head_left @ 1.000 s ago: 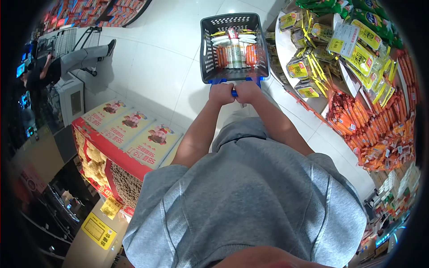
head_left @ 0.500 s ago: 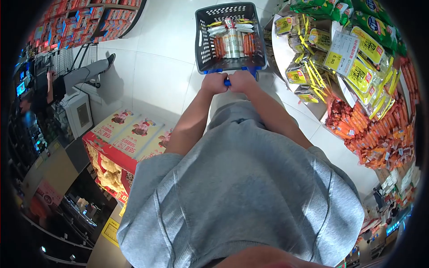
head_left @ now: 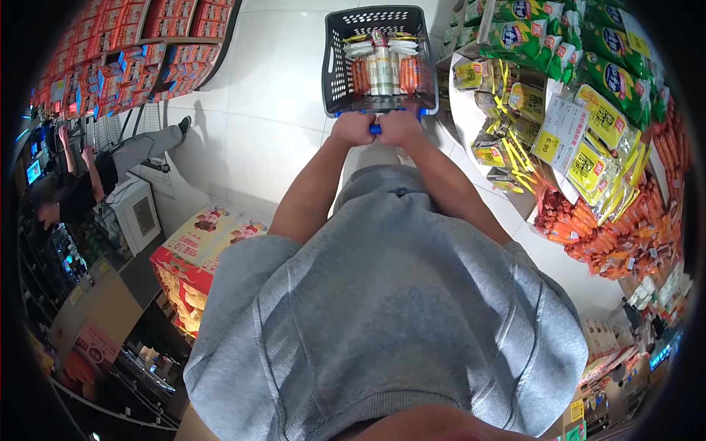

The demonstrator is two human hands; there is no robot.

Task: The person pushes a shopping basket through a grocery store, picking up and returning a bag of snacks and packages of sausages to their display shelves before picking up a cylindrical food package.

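My left hand (head_left: 354, 128) and my right hand (head_left: 399, 128) sit side by side, fingers wrapped round the blue handle (head_left: 376, 129) of a shopping cart. A short piece of the handle shows between them. Just beyond it is a dark grey basket (head_left: 333, 73) with holes in its walls. Inside lie several pale wrapped packages (head_left: 382, 76) in the middle, with orange-red sausage packs (head_left: 409, 75) on both sides. White packets and yellow-edged ones lie at the far end.
To the right, a curved display holds yellow-labelled packets (head_left: 526, 101), green bags (head_left: 518, 37), red-orange packs (head_left: 581, 220) and a price sign (head_left: 560, 132). Red boxes (head_left: 121, 73) fill shelves at the far left. A person in dark clothes (head_left: 92, 176) is at left, near stacked gift boxes (head_left: 209, 235).
The gift boxes at left have slid further back beside me. The person at left now has both arms raised in view. My hands stay on the handle.
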